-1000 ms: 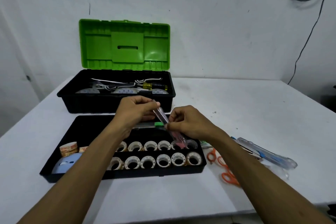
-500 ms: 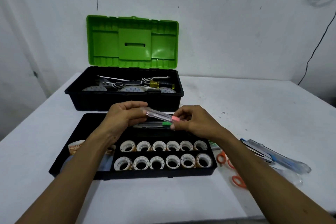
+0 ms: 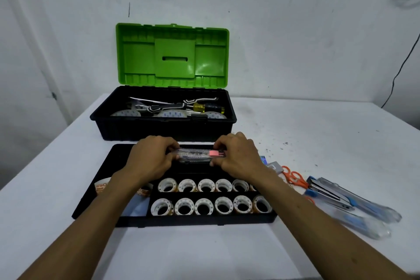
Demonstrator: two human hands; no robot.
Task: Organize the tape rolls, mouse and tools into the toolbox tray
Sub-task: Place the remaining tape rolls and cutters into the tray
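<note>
Toolbox tray: near the front edge of the worktop; two rows of tape rolls in its right compartments.
Clear cutter: level over the tray's rear compartment.
Grip: left hand and right hand each pinch one cutter end.
Toolbox: behind the tray, lid up, holding a screwdriver.

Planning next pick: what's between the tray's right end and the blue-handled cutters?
Head view: orange scissors lie between tray and cutters, a small grey item just behind them.

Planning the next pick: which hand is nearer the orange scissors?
Right. The right hand holds the clear cutter by its pink end, just left of the orange scissors; the left hand holds its other end, farther left above the tray.
</note>
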